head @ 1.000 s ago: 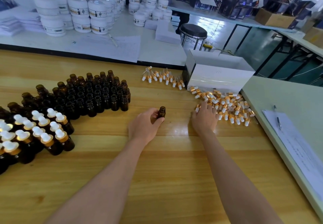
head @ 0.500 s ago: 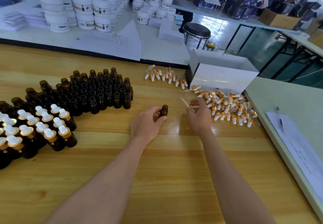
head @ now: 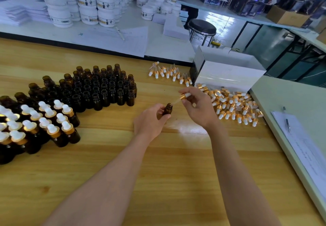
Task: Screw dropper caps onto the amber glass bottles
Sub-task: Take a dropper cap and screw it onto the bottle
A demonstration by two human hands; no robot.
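Dropper cap [head: 183, 96] now aloft, tip down-left.

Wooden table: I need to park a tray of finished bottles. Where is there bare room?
The near half of the table is bare, crossed only by the arms, from the capped bottles to the right edge. A bare strip runs behind the open bottles. Crowded: the cap pile beside the white box.
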